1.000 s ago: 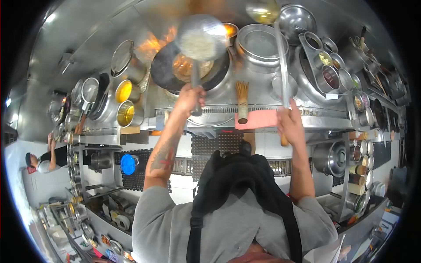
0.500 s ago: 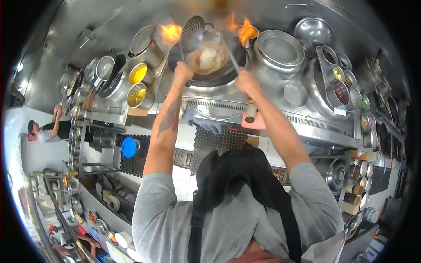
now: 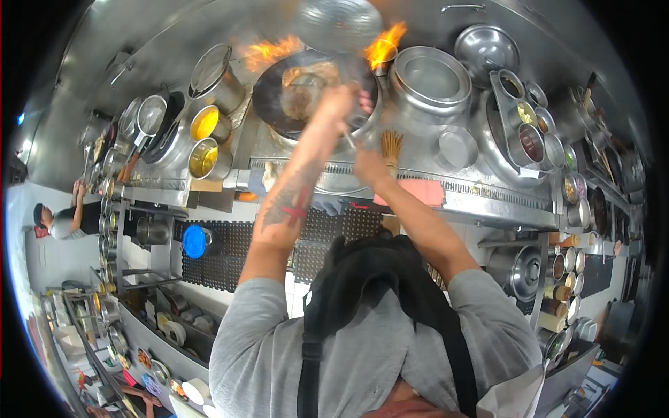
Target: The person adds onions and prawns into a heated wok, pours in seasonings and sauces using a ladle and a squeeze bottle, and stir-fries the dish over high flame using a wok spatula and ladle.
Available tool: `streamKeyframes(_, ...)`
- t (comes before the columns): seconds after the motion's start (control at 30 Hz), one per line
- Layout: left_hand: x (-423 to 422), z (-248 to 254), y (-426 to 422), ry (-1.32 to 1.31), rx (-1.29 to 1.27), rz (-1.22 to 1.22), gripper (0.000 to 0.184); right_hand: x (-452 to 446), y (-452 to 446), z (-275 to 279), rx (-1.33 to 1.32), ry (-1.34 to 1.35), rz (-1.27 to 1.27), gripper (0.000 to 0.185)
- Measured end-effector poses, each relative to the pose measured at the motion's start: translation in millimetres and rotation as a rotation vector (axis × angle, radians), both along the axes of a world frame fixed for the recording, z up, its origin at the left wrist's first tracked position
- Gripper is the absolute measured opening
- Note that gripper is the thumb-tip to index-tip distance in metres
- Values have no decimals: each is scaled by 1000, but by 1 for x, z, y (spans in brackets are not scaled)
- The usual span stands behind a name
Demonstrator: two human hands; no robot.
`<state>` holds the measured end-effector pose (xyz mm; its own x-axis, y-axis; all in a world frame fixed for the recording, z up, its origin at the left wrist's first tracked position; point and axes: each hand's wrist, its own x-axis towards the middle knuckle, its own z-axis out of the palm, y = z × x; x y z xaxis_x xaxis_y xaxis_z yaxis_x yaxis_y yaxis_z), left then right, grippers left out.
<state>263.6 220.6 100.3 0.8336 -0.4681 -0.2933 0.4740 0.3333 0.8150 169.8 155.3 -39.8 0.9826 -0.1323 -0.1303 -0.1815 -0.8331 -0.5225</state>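
Note:
The black wok (image 3: 272, 104) stands on the burner with brownish food (image 3: 300, 101) in it, partly behind my left forearm. My left hand (image 3: 339, 103) is over the wok's right side, blurred, with its fingers closed round a handle. Beyond that hand, a large round metal skimmer (image 3: 339, 24) is raised above the wok's far edge; motion smears its surface. My right hand (image 3: 373, 167) is closed on a thin metal ladle handle (image 3: 350, 141) in front of the wok. The ladle's bowl is hidden or blurred. A bamboo brush (image 3: 391, 145) stands just beyond my right hand.
Flames (image 3: 385, 47) rise behind the wok on both sides. Metal pots with yellow contents (image 3: 205, 123) stand on the left, a wide pot (image 3: 432, 76) and sauce containers (image 3: 531, 143) on the right. A pink cloth (image 3: 421, 194) lies on the front edge. Another person (image 3: 63, 219) works far left.
My left hand has moved right and slightly up, bringing the skimmer up out of the wok. My right hand has drawn back toward me with the ladle. The view has shifted slightly.

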Motion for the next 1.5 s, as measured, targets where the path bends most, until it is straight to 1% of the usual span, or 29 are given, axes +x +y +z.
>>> streamKeyframes(0.03, -8, -16, -23, 82, -93, -74, 12, 6, 2, -14, 11, 3, -18, 40)
streamKeyframes(0.07, -30, -14, -46, 159, -168, -125, 11, 13, -1, -38, 125, -394, 144, 42)
streamKeyframes(0.13, -69, -20, -83, 267, -228, -253, 10, 7, -9, -55, 200, -786, 221, 45)
streamKeyframes(0.2, -98, -40, -125, 543, -382, -457, 9, -1, 0, -48, 258, -229, 67, 44)
streamKeyframes(0.27, -136, -64, -160, 609, -300, -478, 8, -30, -4, -40, 345, -123, -8, 37)
streamKeyframes(0.3, -155, -78, -179, 651, -233, -442, 7, -44, -8, -35, 366, -287, -13, 30)
streamKeyframes(0.43, -217, -171, -254, 687, -109, -454, 10, -71, -28, -40, 385, -281, -51, 29)
streamKeyframes(0.5, -232, -211, -281, 617, 100, -395, 12, -86, -44, -29, 397, -217, -30, 30)
streamKeyframes(0.6, -239, -231, -285, 560, 175, -468, 16, -101, -57, -40, 500, -190, -20, 29)
streamKeyframes(0.67, -236, -221, -279, 569, 235, -510, 19, -103, -58, -49, 576, -180, -15, 29)
streamKeyframes(0.7, -226, -215, -277, 579, 304, -648, 22, -96, -59, -53, 688, -77, -98, 30)
streamKeyframes(0.77, -206, -208, -263, 644, 382, -889, 30, -85, -50, -59, 805, 59, -112, 32)
streamKeyframes(0.8, -201, -205, -260, 613, 340, -818, 27, -76, -55, -61, 665, -14, 2, 33)
streamKeyframes(0.87, -193, -189, -252, 548, 249, -682, 23, -59, -44, -48, 506, -133, 61, 35)
streamKeyframes(0.9, -185, -196, -258, 606, -11, -604, 10, -57, -40, -33, 475, -168, -8, 37)
streamKeyframes(0.93, -181, -165, -256, 590, -39, -529, 3, -53, -37, -32, 465, -169, 49, 37)
streamKeyframes(1.0, -168, -126, -232, 598, -29, -568, 20, -42, -36, -36, 611, -183, 7, 42)
streamKeyframes(1.03, -161, -93, -200, 560, -52, -567, 12, -38, -34, -36, 608, -178, 36, 42)
streamKeyframes(1.07, -141, -97, -181, 593, -231, -646, 4, -37, -29, -37, 511, -231, -1, 44)
streamKeyframes(1.1, -118, -101, -165, 613, -407, -736, 9, -32, -28, -37, 413, -297, -46, 46)
streamKeyframes(1.13, -105, -74, -136, 688, -390, -701, 10, -25, -25, -55, 399, -218, -104, 45)
streamKeyframes(1.17, -97, -44, -100, 774, -377, -663, 11, -14, -36, -99, 649, -253, -54, 54)
streamKeyframes(1.27, -61, -1, -15, 285, 17, -569, 12, -12, -33, -42, 961, -49, -125, 40)
streamKeyframes(1.3, -48, 32, 17, 151, 127, -551, 11, -15, -27, -24, 1039, 0, -162, 35)
streamKeyframes(1.37, 1, 53, 74, 244, 80, -616, 11, -21, -16, -1, 1127, 12, -218, 26)
streamKeyframes(1.4, 18, 63, 103, 125, 177, -578, 11, -25, -11, 0, 1128, 1, -220, 26)
streamKeyframes(1.43, 32, 72, 127, 0, 276, -537, 11, -30, -6, 2, 1131, -50, -331, 21)
streamKeyframes(1.47, 41, 78, 147, -108, 377, -439, 9, -35, 1, 5, 1137, -102, -443, 21)
streamKeyframes(1.5, 49, 80, 165, -213, 478, -337, 9, -41, 7, 8, 1147, -113, -443, 21)
